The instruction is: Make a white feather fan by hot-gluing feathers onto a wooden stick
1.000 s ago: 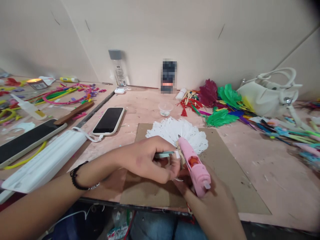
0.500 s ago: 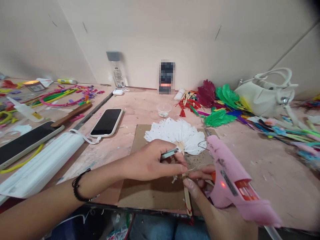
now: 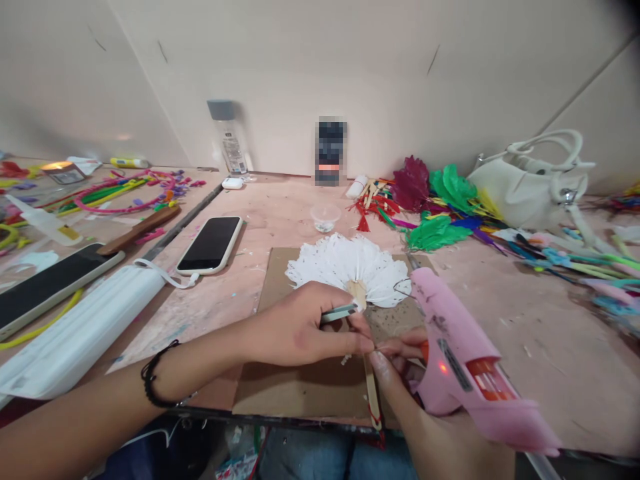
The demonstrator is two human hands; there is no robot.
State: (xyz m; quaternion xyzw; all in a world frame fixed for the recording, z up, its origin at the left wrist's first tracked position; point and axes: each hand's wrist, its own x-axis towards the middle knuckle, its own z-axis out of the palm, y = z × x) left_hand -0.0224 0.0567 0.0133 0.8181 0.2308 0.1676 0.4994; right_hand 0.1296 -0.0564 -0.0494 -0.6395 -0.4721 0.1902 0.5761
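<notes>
A white feather fan point(image 3: 350, 267) on a wooden stick point(image 3: 371, 393) lies on a brown cardboard sheet point(image 3: 295, 387). My left hand point(image 3: 305, 327) is closed, pinching a thin teal-grey tool point(image 3: 340, 311) and pressing at the fan's base. My right hand point(image 3: 415, 400) grips a pink hot glue gun point(image 3: 460, 360), tilted on its side with the nozzle pointing up toward the fan's right edge; its fingertips touch the stick beside my left fingers.
A white phone point(image 3: 210, 244) and a white case point(image 3: 80, 333) lie at left, with a dark phone point(image 3: 45, 283). Coloured feathers point(image 3: 435, 207) and a white handbag point(image 3: 530, 187) sit at right. A small clear cup point(image 3: 325, 217) and bottle point(image 3: 227, 140) stand behind.
The glue gun swung from upright over the fan's base down to the right, onto its side. My left hand stayed pinched at the base, and the stick handle came into view.
</notes>
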